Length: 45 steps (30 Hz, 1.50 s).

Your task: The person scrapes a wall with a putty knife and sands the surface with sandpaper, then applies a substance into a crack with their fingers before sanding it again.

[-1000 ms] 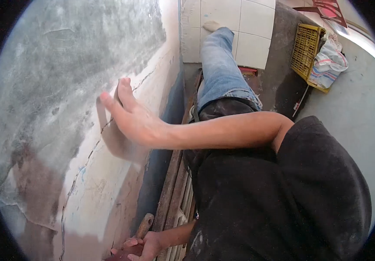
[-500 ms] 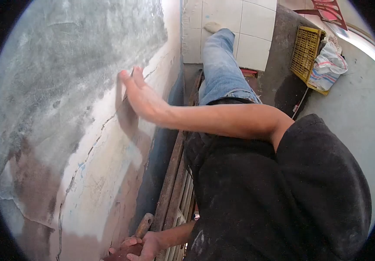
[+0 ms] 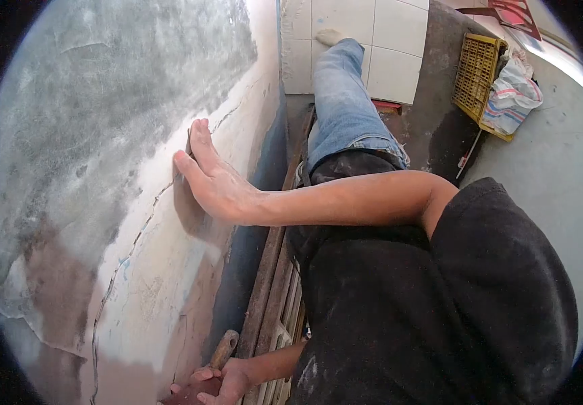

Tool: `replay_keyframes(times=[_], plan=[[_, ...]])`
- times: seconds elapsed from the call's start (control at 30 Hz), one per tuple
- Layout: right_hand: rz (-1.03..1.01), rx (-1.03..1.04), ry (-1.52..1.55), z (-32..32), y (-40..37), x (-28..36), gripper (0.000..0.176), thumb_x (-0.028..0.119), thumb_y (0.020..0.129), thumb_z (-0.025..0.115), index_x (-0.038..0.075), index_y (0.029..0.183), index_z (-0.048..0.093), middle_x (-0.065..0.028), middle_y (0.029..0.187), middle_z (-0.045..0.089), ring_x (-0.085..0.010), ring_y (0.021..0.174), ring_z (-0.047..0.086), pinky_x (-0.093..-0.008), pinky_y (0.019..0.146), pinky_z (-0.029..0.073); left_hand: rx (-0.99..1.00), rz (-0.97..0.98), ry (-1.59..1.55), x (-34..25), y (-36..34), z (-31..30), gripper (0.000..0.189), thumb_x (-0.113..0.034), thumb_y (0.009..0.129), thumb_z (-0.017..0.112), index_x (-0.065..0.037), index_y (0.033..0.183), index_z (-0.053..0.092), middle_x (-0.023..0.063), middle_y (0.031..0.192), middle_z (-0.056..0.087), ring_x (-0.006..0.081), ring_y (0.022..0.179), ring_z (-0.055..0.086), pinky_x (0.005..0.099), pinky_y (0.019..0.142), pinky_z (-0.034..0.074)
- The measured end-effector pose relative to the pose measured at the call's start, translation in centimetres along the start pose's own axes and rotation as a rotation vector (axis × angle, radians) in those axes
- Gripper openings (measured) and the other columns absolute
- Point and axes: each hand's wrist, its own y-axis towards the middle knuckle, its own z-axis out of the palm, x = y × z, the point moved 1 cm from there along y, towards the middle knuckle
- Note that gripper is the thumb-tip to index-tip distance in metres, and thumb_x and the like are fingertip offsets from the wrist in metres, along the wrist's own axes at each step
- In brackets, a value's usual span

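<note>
Wall (image 3: 102,101): patchy plaster fills the left of the view, grey above and pale filler below, with bare brown patches toward the lower edge.

Crack (image 3: 136,236): it runs lengthwise through the pale band, from the lower edge up toward the far corner. Its long axis lies in line with the right forearm's reach.

Rusty frame (image 3: 271,297): stands beside the wall's base, under the person's body.

Yellow crate (image 3: 477,77): lies on the floor, well apart, with a cloth bundle (image 3: 516,94) against it.

Right hand (image 3: 214,182): spread flat, palm against the wall, with its fingertips at the crack line. A thin dark edge shows by the fingertips; whether a sheet lies under the palm cannot be told.

Left hand (image 3: 227,381): low beside the wall, closed round a wooden-handled tool (image 3: 224,349), well apart from the right hand.
</note>
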Motion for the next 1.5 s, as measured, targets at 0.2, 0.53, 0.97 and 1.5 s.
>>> replay_keyframes(times=[0.2,0.53,0.97,1.5], plan=[[-0.167,-0.148,0.026,-0.5,-0.3,-2.2,0.056,0.014,0.097,0.040,-0.002,0.145,0.016,-0.0270,0.144,0.030,-0.0366,0.135,0.030,-0.0345,0.108,0.027,0.014,-0.038,0.002,0.6,0.0,-0.2,0.040,-0.033,0.083,0.048,0.002,0.102,0.050,0.0133,0.087,0.061,0.0126,0.042,0.040,0.0239,0.035,0.030],[0.371,-0.207,0.386,-5.4,0.7,-3.0,0.038,0.015,0.098,0.040,0.007,0.135,0.038,-0.0093,0.100,0.058,-0.0151,0.078,0.060,-0.0259,0.062,0.048,0.000,-0.152,-0.022,-0.5,-0.3,0.2,0.057,-0.017,0.074,0.047,0.005,0.125,0.037,0.0312,0.116,0.054,0.0137,0.041,0.038,0.0218,0.036,0.028],[0.309,-0.214,-0.054,-6.3,2.1,-1.5,0.031,0.018,0.089,0.048,0.005,0.115,0.059,-0.0106,0.094,0.063,-0.0206,0.086,0.059,-0.0339,0.072,0.046,0.035,-0.163,-0.054,-2.9,1.9,-0.9,0.049,-0.023,0.080,0.050,0.008,0.119,0.045,0.0249,0.111,0.060,0.0149,0.051,0.044,0.0252,0.040,0.032],[0.425,0.088,-0.535,-2.8,4.2,1.4,0.058,0.010,0.084,0.039,0.000,0.140,0.027,-0.0313,0.133,0.038,-0.0423,0.117,0.048,-0.0437,0.092,0.044,-0.093,-0.166,-0.054,-1.9,2.1,-0.1,0.054,-0.017,0.074,0.047,0.008,0.121,0.038,0.0287,0.109,0.059,0.0150,0.044,0.042,0.0223,0.036,0.027]])
